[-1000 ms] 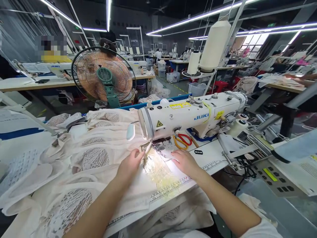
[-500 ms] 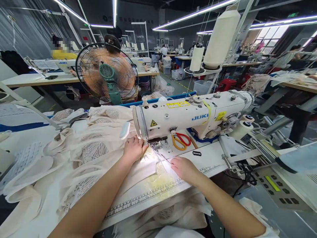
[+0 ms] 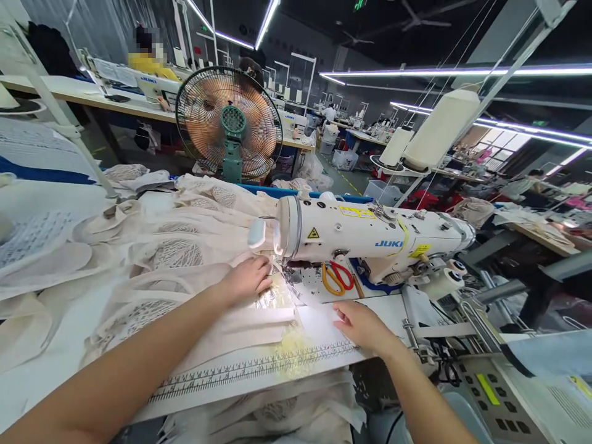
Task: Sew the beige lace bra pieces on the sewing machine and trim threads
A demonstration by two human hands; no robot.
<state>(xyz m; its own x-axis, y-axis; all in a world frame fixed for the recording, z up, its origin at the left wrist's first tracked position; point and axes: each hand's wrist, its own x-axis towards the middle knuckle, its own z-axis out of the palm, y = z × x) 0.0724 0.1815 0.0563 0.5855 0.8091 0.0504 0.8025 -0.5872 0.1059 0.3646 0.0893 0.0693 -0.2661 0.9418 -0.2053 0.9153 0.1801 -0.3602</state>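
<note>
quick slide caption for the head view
Left hand presses cream fabric by the Juki sewing machine; right hand rests flat on the table.

Two hands (image 3: 247,279), one sewing machine (image 3: 370,237), one fan (image 3: 229,126), perhaps two thread cones (image 3: 439,132)

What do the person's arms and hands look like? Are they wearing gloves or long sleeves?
No gloves. Both the left hand and the right hand are bare, with no rings or watch that I can see. The forearms are bare too, so no long sleeves show in this picture. The fingernails look short and plain.
</note>
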